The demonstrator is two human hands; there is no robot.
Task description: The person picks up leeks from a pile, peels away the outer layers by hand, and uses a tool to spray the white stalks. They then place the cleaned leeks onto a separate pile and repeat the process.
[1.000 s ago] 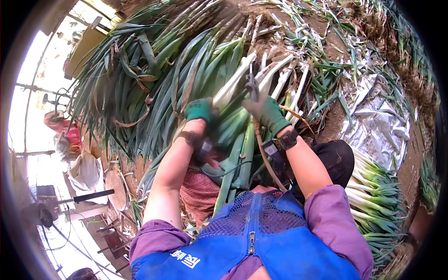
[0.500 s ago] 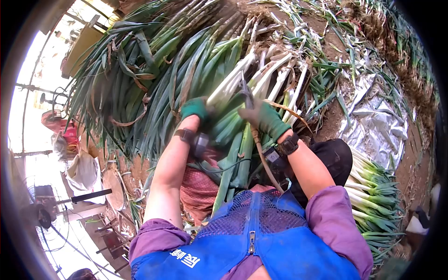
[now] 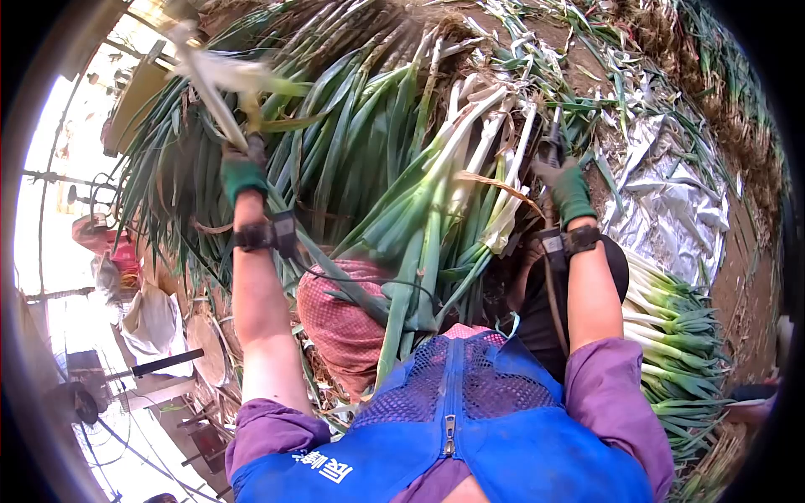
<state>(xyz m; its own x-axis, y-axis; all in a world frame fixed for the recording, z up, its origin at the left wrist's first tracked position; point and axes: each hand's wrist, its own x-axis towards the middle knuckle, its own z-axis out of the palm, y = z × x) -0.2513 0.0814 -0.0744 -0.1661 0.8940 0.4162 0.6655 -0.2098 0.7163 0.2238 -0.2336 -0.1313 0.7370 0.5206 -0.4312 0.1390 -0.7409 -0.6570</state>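
- Seen from the head camera, the person's left hand (image 3: 243, 172), in a green glove, is up over the left side, with its fingers curled round a long green onion (image 3: 215, 99).
- That onion's white stalk points up and away, blurred, with a pale, loose strip of leaf flaring off it; its green leaves seem to trail below the fist toward the lap.
- Over on the other side, the right hand (image 3: 563, 186), gloved the same, has its fingers wrapped round a dark tool (image 3: 550, 151) with its narrow tip upward; a hose (image 3: 550, 285) runs down from it toward the lap.
- The two hands are well apart, with a loose bunch of onions (image 3: 444, 180) between them, white ends away from the person and leaves toward the blue vest (image 3: 511, 448).
- Beyond the left hand spreads a big heap of leafy onions (image 3: 327, 159).
- A pinkish-red cloth (image 3: 344, 323) lies near the left forearm, under some of the leaves.
- By the right elbow, a neat row of white-stemmed onions (image 3: 671, 360) lies on the ground, near a crumpled silver sheet (image 3: 671, 205).
- Both wrists wear a dark strap with a small box.
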